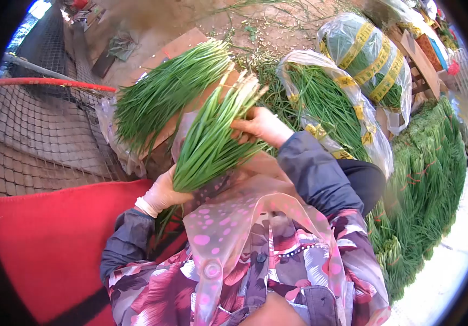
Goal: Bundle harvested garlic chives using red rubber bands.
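Note:
A loose bunch of garlic chives (207, 138) lies slantwise over my lap, its pale stem ends up and to the right. My left hand (170, 191), in a thin whitish glove, is wrapped round the lower leafy end; part of its fingers is hidden under the leaves. Bare, my right hand (264, 126) has its fingers closed on the right side of the bunch, below the stem ends. Just beyond is a larger pile of chives (171, 87) on a cardboard sheet (188, 41). A clear plastic apron (212, 228) with pink dots covers my front.
At right lie plastic-wrapped chives with yellow tape (332, 103) and a fuller taped bundle (370, 60). Tied chive bunches (424, 185) are stacked at far right. A red cloth (54, 233) is at left, below netting (33, 130) and a red pole (54, 81). Trimmings litter the ground (288, 22).

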`<state>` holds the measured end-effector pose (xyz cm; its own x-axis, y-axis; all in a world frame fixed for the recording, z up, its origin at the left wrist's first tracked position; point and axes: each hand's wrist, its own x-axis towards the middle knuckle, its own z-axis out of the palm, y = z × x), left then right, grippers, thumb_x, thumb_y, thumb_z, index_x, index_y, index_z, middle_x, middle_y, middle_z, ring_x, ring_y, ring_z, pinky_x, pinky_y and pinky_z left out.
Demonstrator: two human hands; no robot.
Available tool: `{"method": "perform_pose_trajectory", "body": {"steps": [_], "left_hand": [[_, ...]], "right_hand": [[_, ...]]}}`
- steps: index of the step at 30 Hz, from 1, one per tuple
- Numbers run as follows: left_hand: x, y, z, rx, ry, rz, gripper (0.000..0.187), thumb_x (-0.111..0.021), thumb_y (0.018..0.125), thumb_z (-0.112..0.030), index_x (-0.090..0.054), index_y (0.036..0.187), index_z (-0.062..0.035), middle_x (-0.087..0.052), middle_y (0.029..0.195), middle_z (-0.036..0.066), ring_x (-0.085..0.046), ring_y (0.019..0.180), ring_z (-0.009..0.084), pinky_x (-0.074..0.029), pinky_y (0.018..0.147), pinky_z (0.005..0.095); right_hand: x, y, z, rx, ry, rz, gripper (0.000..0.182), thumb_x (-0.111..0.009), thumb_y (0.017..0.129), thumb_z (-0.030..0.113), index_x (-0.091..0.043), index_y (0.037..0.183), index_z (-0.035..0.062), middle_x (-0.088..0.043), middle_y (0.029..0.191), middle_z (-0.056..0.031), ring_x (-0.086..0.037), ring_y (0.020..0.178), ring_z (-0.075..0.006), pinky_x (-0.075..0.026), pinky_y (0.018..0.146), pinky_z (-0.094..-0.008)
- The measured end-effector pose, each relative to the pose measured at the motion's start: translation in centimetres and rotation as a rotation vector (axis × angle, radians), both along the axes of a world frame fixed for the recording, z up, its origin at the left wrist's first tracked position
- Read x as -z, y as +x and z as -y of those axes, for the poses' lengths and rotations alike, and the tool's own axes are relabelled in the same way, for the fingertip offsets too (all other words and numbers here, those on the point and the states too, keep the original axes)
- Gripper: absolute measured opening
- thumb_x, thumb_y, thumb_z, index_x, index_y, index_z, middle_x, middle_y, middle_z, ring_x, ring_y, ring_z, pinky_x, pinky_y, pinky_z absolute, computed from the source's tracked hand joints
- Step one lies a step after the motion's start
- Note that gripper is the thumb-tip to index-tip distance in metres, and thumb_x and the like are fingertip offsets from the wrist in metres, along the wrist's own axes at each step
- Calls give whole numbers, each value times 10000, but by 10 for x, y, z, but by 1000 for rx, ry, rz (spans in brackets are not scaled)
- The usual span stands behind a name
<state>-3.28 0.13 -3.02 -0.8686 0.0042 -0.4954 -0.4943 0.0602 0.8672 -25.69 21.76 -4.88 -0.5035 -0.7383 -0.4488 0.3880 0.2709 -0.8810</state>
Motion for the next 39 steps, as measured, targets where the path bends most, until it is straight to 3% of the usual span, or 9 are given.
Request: {"method": "perform_pose_trajectory", "body": {"steps": [6,14,16,18,23,26,32,33,39], "left_hand": [[12,0,9,14,114,21,773,-764,667,40,-416,1349,-69,-572,1176,1,-543,998,104,-460,872,279],[17,-1,13,46,209,21,801,-756,676,52,-396,1382,-67,-577,1184,15,-547,1029,104,-451,905,281],[21,5,13,14,233,22,801,-753,676,52,-394,1383,-59,-573,1200,10,-541,1052,104,-440,926,278],[24,7,14,-13,275,40,805,-749,674,57,-388,1386,-51,-570,1212,7,-539,1064,105,-438,931,276],[26,5,7,-32,247,68,800,-735,678,72,-392,1388,-57,-571,1221,12,-536,1076,104,-434,943,278],[24,3,-2,-45,183,11,774,-723,694,51,-401,1389,-54,-591,1211,19,-546,1072,96,-441,937,275],[28,7,-3,73,-66,37,764,-702,719,50,-372,1403,-28,-579,1239,19,-535,1086,83,-418,968,257],[27,5,-3,72,-66,36,764,-702,719,50,-372,1403,-28,-579,1239,19,-535,1086,83,-418,968,257],[21,-4,-3,169,-214,25,829,-721,699,15,-329,1429,-25,-569,1232,17,-528,1088,87,-415,960,256]], "right_hand": [[16,-1,-20,9,62,7,265,-598,923,283,-667,928,27,-600,615,-30,-541,474,-111,-424,451,-243],[50,-56,-88,850,-647,356,231,-608,928,272,-627,855,53,-424,527,53,-315,389,-65,-280,396,-243],[62,-79,-132,1046,-462,238,215,-617,909,238,-630,1027,59,-508,569,28,-368,397,-75,-320,396,-254],[78,-82,-150,231,547,-260,375,-635,893,217,-569,1227,61,-591,627,-12,-428,417,-79,-351,398,-263],[-38,-18,-63,141,155,-366,457,-692,853,201,-566,1282,108,-649,756,-18,-581,586,-58,-440,481,-214],[-4,-19,-21,-137,379,-755,490,-727,793,208,-561,1221,36,-671,753,-66,-625,615,-97,-500,525,-233],[20,-11,-12,-136,-38,47,297,-630,891,210,-605,1102,3,-685,801,-97,-643,572,-153,-523,494,-254],[33,-6,-15,-34,-170,56,208,-495,949,158,-628,1045,31,-692,766,-120,-619,506,-146,-494,452,-264],[58,1,-34,363,-505,473,238,-542,947,224,-620,1047,22,-686,825,-126,-638,606,-199,-531,543,-329]]}}
